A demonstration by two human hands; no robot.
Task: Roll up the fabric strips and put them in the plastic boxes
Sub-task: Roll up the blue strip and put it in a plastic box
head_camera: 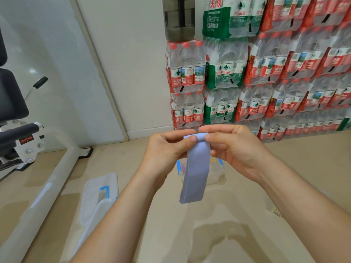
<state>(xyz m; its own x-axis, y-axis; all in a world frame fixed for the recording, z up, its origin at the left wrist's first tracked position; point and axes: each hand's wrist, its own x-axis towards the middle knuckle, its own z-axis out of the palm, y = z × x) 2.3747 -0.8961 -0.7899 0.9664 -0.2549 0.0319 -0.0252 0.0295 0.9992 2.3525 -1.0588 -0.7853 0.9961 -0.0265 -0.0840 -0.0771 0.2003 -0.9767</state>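
While bottle packs (266,73) lined the wall (133,73), the fabric strip (195,171) hung lengthwise downward, half hiding the plastic box (216,173) on the floor (247,205), its rolled top pinched by the left hand (167,147) and right hand (233,147).

Bright, even indoor light, apparently from overhead, with pale glossy reflections and only faint, soft shadows across the floor (209,234). Strong wide-angle distortion toward the edges, bending the wall trim (106,80) and tilting the stacked bottle packs (284,73). Sharp through the centre, slightly soft and smeared in the corners; mild glare on the shrink-wrap.
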